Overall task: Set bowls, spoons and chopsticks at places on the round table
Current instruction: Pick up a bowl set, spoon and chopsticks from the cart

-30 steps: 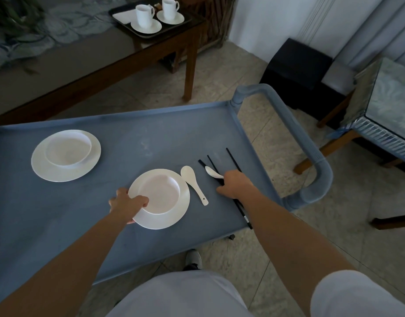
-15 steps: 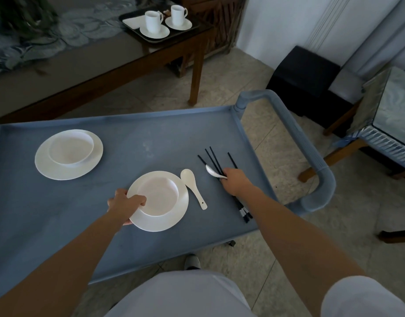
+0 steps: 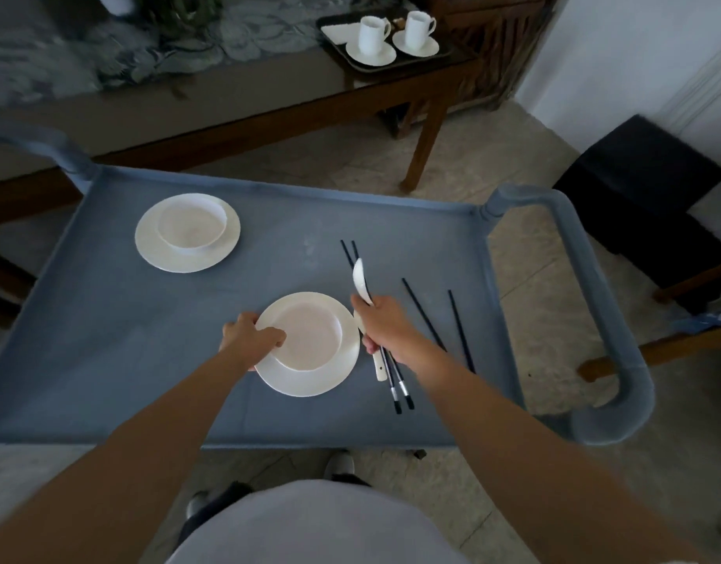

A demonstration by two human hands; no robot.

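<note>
Since half a second ago the right hand has closed around one pair of black chopsticks plus a white spoon and drawn them in beside the near bowl; the other chopstick pair now lies apart, well right of the hand, on the blue cart tray. Second white spoon shows only its handle end below the right hand, touching or tucked in the same grip, cannot tell which.

Left hand grips the left edge of the near bowl and the plate under it, thumb over the bowl's lip, fingers hidden beneath. Far bowl on its own plate sits untouched at the tray's far left. No round table in view.

Handling guess: bowl and plate look like ceramic, stiff, smooth, breakable, moderately heavy. One-handed edge pinch on a stacked pair risks the bowl sliding off the plate, so keep the thumb pressing down and carry level. Chopsticks are thin, light, slick and can fan out; hold mid-length, bundled tightly with the spoon handle. Spoon is probably ceramic too, chips easily.
</note>
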